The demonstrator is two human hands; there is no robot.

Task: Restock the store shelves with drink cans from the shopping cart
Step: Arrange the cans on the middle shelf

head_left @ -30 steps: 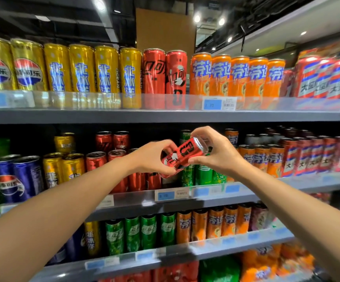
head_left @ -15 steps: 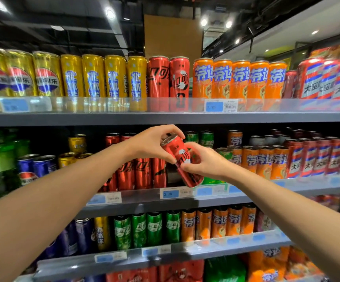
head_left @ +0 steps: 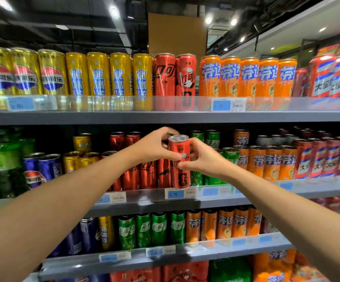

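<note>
This is a shop, at its drinks aisle: grey shelves [head_left: 165,117] stand in tiers, each packed with rows of cans [head_left: 246,78] sorted by colour and brand. Price tags [head_left: 228,104] sit behind clear strips along the shelf edges, and above the shelves spotlights [head_left: 114,12] hang from a dark, open ceiling

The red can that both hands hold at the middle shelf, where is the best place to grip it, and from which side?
Grip the red can around its bare upper body, just under the lid, coming from the front. It stands upright at the shelf edge, with red cans close on its left and green cans on its right, so the sides offer little room. The left hand and right hand already hold it there.
</note>
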